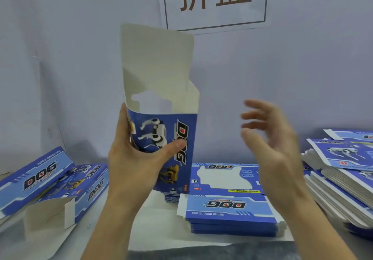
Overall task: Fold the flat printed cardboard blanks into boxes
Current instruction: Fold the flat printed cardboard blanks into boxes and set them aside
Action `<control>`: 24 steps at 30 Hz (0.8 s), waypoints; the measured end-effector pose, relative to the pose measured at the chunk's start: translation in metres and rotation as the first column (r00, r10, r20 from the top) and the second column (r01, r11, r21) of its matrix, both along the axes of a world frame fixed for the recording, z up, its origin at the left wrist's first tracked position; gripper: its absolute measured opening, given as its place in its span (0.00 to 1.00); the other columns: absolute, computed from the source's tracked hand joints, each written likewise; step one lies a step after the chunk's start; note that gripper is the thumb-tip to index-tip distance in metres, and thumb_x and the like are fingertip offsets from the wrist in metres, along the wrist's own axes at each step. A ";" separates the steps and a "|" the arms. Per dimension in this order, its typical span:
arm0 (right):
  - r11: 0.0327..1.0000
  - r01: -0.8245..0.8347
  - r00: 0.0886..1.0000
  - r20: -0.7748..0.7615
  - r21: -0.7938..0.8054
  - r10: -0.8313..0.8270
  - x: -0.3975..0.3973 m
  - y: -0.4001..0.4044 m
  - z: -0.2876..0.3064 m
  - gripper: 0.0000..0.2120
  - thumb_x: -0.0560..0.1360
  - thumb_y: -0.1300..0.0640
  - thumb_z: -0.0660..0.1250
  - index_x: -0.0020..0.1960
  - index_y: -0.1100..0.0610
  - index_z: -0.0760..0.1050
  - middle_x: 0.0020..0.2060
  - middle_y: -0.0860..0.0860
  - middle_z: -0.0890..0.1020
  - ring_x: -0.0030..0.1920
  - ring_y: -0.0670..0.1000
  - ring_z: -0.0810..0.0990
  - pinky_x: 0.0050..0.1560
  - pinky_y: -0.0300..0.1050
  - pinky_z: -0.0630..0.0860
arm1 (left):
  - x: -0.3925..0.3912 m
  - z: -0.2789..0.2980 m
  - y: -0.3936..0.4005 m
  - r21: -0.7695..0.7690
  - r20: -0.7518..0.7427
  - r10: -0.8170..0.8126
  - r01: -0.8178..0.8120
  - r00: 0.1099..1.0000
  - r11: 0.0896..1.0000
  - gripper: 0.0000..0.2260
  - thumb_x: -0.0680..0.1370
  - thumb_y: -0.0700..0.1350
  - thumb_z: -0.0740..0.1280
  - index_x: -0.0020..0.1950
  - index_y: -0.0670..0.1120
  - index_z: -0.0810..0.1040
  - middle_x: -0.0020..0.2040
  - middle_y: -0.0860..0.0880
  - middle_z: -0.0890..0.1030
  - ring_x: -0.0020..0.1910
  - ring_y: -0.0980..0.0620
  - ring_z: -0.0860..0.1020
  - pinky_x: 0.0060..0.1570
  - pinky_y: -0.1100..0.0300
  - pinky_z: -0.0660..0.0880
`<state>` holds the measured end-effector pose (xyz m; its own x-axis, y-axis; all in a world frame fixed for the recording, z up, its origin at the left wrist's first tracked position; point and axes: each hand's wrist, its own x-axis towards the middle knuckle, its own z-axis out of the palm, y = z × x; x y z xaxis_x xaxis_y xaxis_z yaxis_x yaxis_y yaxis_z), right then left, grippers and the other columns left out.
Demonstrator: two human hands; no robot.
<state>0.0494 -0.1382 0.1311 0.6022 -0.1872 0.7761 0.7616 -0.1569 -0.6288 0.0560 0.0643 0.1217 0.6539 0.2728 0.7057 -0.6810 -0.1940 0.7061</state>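
Observation:
My left hand (139,159) grips a blue printed "DOG" box (171,130) that stands upright in the air, opened into a tube. Its white top flaps (157,62) stick up unfolded. The thumb lies across the printed front and the fingers wrap the left side. My right hand (270,138) hovers to the right of the box, fingers spread and relaxed, blurred, touching nothing. A stack of flat blue blanks (230,205) lies on the table below, between my arms.
Folded boxes (40,179) lie at the left, one with an open white flap (48,213). A tall pile of flat blanks (343,175) fills the right. A paper sign (214,1) hangs on the wall behind. White paper (157,229) covers the table.

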 end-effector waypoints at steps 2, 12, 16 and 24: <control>0.954 -0.265 0.937 -0.268 -0.136 0.222 0.001 0.000 -0.007 0.34 0.66 0.35 0.69 0.71 0.36 0.66 0.65 0.38 0.75 0.65 0.40 0.75 0.63 0.45 0.74 | -0.004 0.006 -0.004 -0.073 -0.015 -0.120 0.119 0.993 0.990 0.36 0.57 0.54 0.79 0.64 0.51 0.75 0.49 0.58 0.86 0.46 0.57 0.86 0.36 0.66 0.80; 0.818 -0.553 0.794 -0.398 -0.157 0.460 0.006 0.005 -0.017 0.59 0.49 0.24 0.75 0.75 0.32 0.55 0.59 0.32 0.78 0.59 0.39 0.80 0.46 0.35 0.81 | -0.011 0.006 -0.019 0.016 -0.143 -0.357 0.363 0.923 0.932 0.18 0.63 0.56 0.79 0.51 0.58 0.83 0.49 0.54 0.87 0.47 0.54 0.86 0.40 0.66 0.81; 0.849 -0.517 0.821 -0.341 -0.106 0.457 0.007 0.007 -0.019 0.33 0.60 0.36 0.76 0.61 0.29 0.67 0.53 0.34 0.82 0.53 0.40 0.83 0.42 0.32 0.80 | -0.011 0.008 -0.025 0.026 -0.123 -0.338 0.344 0.933 0.939 0.20 0.62 0.60 0.79 0.50 0.56 0.81 0.46 0.57 0.87 0.45 0.57 0.86 0.39 0.69 0.79; 0.955 -0.294 0.927 -0.234 0.030 0.293 0.013 0.011 -0.020 0.34 0.58 0.40 0.80 0.60 0.42 0.70 0.50 0.39 0.84 0.49 0.42 0.85 0.36 0.33 0.80 | -0.009 0.009 -0.032 -0.047 -0.005 -0.186 0.185 0.983 0.982 0.21 0.59 0.60 0.76 0.48 0.56 0.81 0.44 0.57 0.87 0.43 0.55 0.86 0.38 0.64 0.81</control>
